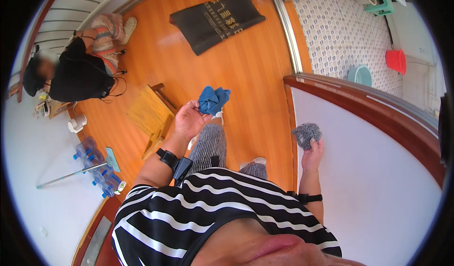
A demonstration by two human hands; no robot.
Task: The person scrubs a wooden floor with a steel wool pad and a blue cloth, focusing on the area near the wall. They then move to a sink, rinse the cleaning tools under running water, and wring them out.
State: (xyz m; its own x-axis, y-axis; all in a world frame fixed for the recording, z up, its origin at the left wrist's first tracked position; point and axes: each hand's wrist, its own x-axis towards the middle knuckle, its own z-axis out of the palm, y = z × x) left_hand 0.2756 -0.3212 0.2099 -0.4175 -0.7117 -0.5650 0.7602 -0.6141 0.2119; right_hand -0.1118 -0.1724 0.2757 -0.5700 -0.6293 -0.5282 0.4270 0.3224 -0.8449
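Note:
My left hand [190,120] holds a crumpled blue cloth [212,100] by its near edge, above my knee and the wood-look floor. Out to the right, my right hand [313,153] grips a grey, fuzzy, bunched cloth or scrubbing pad [306,134] in front of the white wall. Whether the grey bundle touches the wall, I cannot tell. A wooden stool or small bench [150,110] lies just left of my left hand.
At the left a person [83,71] sits, near a white jug [77,123]. Several blue water bottles [95,166] and a squeegee-like mop [112,159] are by the left wall. Ahead lies a dark mat [216,23]. A doorway frame [289,35] opens onto a tiled room with a red bucket [396,62] and a teal basin [360,76].

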